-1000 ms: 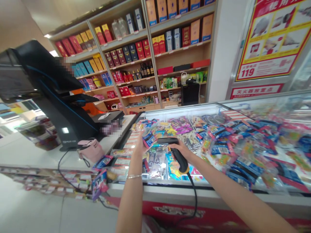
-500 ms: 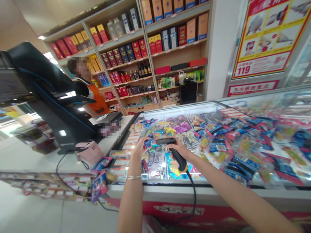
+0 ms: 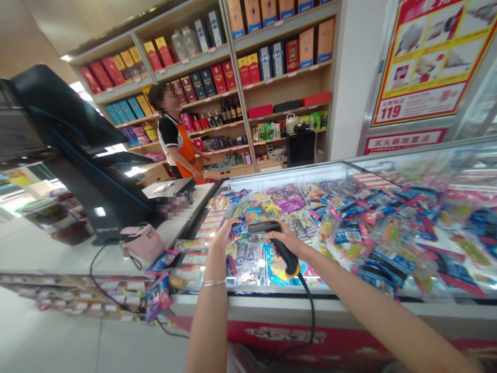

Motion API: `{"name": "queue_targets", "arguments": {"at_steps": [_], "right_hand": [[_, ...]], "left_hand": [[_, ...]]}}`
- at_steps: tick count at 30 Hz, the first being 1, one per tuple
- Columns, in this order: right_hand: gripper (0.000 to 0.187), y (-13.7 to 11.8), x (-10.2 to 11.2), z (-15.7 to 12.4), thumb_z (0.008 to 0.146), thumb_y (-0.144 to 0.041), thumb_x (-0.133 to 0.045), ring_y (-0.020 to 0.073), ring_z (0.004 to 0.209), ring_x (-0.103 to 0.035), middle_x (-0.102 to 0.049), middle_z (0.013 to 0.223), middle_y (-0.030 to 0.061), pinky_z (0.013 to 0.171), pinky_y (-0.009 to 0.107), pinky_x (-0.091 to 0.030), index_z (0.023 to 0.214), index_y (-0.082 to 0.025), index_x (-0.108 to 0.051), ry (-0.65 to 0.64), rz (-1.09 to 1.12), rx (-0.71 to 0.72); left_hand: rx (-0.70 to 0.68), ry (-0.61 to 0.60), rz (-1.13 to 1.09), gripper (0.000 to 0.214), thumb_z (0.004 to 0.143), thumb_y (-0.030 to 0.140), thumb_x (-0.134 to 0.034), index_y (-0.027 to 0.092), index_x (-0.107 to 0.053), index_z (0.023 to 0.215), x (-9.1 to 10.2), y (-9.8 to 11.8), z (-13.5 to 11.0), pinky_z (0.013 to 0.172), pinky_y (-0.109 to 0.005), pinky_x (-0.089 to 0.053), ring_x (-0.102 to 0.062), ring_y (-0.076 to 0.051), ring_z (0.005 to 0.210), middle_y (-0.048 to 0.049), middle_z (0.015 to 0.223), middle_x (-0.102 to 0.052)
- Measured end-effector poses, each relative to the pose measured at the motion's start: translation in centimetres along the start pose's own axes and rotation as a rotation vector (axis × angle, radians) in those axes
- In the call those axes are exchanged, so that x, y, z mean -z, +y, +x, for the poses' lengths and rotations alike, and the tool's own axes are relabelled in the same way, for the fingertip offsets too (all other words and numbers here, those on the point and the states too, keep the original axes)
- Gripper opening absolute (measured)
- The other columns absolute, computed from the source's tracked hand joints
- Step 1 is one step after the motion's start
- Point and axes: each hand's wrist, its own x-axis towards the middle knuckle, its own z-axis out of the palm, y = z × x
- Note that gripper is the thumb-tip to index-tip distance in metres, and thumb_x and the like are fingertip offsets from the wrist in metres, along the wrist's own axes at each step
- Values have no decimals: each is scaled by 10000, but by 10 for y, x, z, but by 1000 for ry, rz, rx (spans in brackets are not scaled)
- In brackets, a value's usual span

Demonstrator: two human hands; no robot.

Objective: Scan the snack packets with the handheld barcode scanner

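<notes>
While the left hand point(image 3: 224, 237) pinches a blue packet point(image 3: 239, 228) in its fingers, the right hand point(image 3: 286, 237) closes round a corded barcode scanner point(image 3: 283, 250) above a snack-filled freezer point(image 3: 287, 174).

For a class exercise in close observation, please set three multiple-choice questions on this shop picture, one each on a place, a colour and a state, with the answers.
1. Where is the pink bag in relation to the glass-topped display case?
A. To its left
B. Inside it
C. To its right

2. What colour is the apron on the standing person?
A. Green
B. Orange
C. Blue

3. What state is the barcode scanner in?
A. Lying on the glass
B. Hanging by its cord
C. Gripped in the right hand

Answers:
1. A: the bag sits on the white counter, left of the case.
2. B: the apron shows bright orange over a dark top.
3. C: the hand wraps around the scanner's black handle.
</notes>
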Motion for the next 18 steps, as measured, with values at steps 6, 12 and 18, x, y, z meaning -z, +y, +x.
{"name": "queue_targets", "arguments": {"at_steps": [6,12,18], "right_hand": [[524,0,1,0,656,-322,-653,139,347,-545,-605,588,-68,317,232,-436,1125,-229,-437,-3,0,14],[525,-1,1,-1,653,-318,-652,142,346,-541,-605,593,-66,313,242,-439,1125,-230,-438,-4,2,12],[496,-4,-1,-3,651,-333,-644,143,345,-545,-591,575,-73,315,232,-423,1094,-229,-446,11,-13,12]], "left_hand": [[42,-51,-18,400,627,234,-668,157,-599,1013,0,0,1,382,-151,-333,-574,-97,533,-21,716,-661],[42,-64,-42,382,636,224,-632,178,-599,1013,1,0,1,360,-168,-289,-577,-116,550,-25,699,-672],[57,-58,-46,299,638,239,-647,165,-599,925,1,0,1,366,-166,-287,-513,-97,465,22,555,-587]]}}
